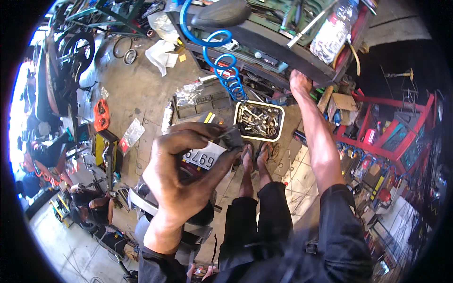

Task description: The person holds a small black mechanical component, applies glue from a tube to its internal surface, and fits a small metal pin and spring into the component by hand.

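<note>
Close to the camera, my left hand (179, 174) pinches a small dark, block-like part (231, 137) between thumb and fingers; its exact kind cannot be made out. Dark grime covers the fingers. My right arm stretches forward to the tool cabinet (302, 52). There my right hand (301, 82) is closed at the right end of a partly pulled-out drawer (266, 61), its fingertips partly hidden. Below the drawer, a white-rimmed tray (282, 123) full of metal fasteners and small parts sits on the floor near my feet.
A coiled blue air hose (222, 59) hangs before the cabinet. A red metal frame (401, 151) stands at the right. A motorcycle with a number plate (204, 156) lies behind my left hand. Another person (96, 207) is at the lower left. A spray can (167, 116) stands left of the tray.
</note>
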{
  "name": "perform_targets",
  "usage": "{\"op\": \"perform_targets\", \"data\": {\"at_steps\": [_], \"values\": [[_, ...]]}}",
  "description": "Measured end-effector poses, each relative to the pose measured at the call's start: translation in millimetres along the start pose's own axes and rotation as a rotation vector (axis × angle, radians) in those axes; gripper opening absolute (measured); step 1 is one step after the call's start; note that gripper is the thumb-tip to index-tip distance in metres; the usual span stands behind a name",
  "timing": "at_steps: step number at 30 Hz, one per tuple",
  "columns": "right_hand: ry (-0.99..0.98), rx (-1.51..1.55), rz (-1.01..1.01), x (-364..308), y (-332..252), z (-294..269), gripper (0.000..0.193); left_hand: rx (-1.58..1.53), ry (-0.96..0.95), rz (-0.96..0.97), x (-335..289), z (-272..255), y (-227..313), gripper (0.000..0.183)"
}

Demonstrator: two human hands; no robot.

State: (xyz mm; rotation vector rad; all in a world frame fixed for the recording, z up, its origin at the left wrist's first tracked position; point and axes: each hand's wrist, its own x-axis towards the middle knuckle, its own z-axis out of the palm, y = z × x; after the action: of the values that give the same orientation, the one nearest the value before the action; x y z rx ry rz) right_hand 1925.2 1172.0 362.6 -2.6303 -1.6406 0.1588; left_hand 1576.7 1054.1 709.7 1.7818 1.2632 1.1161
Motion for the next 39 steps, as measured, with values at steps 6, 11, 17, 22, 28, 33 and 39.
{"op": "perform_targets", "data": {"at_steps": [6, 11, 17, 22, 28, 33, 39], "values": [[-0.06, -0.167, -0.104, -9.4, -3.1, 0.1, 0.043, -0.089, 0.057, -0.012, -1.3, -2.9, -1.3, 0.046], [-0.083, 0.053, -0.022, 1.8, 11.7, 11.3, 0.048, -0.08, 0.066, 0.048, -1.5, -7.6, -4.2, 0.047], [-0.05, -0.004, -0.092, -3.3, 0.4, 6.0, 0.049, -0.126, 0.142, 0.112, 1.2, -9.5, -2.3, 0.044], [-0.047, 0.033, -0.098, -6.1, 9.4, -2.5, 0.049, -0.099, 0.076, 0.152, 6.4, -16.6, 4.3, 0.05], [-0.376, -0.144, -0.128, -2.5, -18.6, -31.0, 0.042, -0.257, 0.202, 0.22, 2.9, -10.4, -4.9, 0.036], [-0.447, -0.143, -0.064, 3.3, -16.1, -37.7, 0.041, -0.258, 0.165, 0.239, 5.3, -14.2, -3.8, 0.034], [-0.369, -0.092, -0.506, -18.5, 4.3, -61.0, 0.025, -0.307, 0.199, 0.177, 4.1, -12.6, -6.3, 0.04]]}}
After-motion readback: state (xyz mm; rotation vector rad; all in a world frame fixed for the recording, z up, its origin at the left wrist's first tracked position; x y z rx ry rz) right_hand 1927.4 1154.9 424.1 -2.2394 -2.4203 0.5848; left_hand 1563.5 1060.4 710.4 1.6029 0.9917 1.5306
